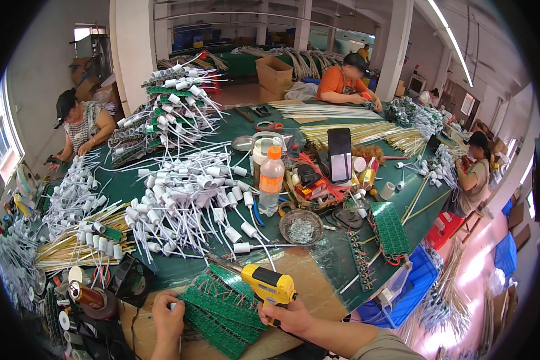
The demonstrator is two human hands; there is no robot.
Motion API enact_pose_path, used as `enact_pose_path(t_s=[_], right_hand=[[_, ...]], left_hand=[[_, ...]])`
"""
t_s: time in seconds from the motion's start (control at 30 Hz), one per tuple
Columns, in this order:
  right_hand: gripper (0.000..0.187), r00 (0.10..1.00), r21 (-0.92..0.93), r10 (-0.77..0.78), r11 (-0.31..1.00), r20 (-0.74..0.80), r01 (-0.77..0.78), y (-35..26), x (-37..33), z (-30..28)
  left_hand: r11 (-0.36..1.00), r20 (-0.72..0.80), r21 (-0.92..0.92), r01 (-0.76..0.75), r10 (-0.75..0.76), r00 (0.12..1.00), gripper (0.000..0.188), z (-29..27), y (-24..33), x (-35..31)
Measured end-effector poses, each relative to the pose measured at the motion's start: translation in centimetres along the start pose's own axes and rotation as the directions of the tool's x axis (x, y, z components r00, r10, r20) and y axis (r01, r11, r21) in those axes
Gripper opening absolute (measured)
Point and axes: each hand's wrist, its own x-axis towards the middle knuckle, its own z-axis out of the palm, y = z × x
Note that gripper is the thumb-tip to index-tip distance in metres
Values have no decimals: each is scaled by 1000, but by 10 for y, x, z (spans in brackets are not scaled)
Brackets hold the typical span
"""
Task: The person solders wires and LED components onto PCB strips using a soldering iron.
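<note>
My right hand (285, 317) is wrapped round the grip of a yellow-and-black soldering gun (269, 284), its tip pointing up and left over the boards. Several green circuit boards (222, 318) with rows of small parts lie fanned out on a brown work board (309, 279), between my hands. At their left edge, my left hand (168, 315) has its fingers closed. A small pale bit shows at the fingertips, too small to name. Beyond the boards is a large heap of white lamp sockets with wires (189, 180).
A plastic bottle (271, 183), a dish of metal bits (301, 228) and a propped phone (339, 156) stand mid-table. Another green board (389, 228) lies right. A small black fan (132, 279) and a can (85, 295) are left. Several people work round the table.
</note>
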Motion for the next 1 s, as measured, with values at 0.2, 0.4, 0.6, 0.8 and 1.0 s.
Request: enact_pose_path(t_s=[0.2,0.4,0.6,0.8,1.0], right_hand=[[22,1000,9,-21,1000,-23,21,0,-2,0],[29,1000,-33,2,999,-6,-3,5,-2,-7],[17,1000,-45,6,999,-28,-8,2,-1,1],[17,999,-71,26,997,-34,-29,7,-1,1],[20,1000,-72,18,997,-20,-20,6,0,0]], left_hand=[[1000,-13,24,5,-4,1000,11,1,-3,0],[999,7,37,23,-23,1000,11,-1,-2,0],[1000,18,20,2,-2,1000,11,-2,-1,0],[999,19,14,36,-37,999,11,-2,0,-1],[1000,22,19,1,-2,1000,11,-2,-5,-1]])
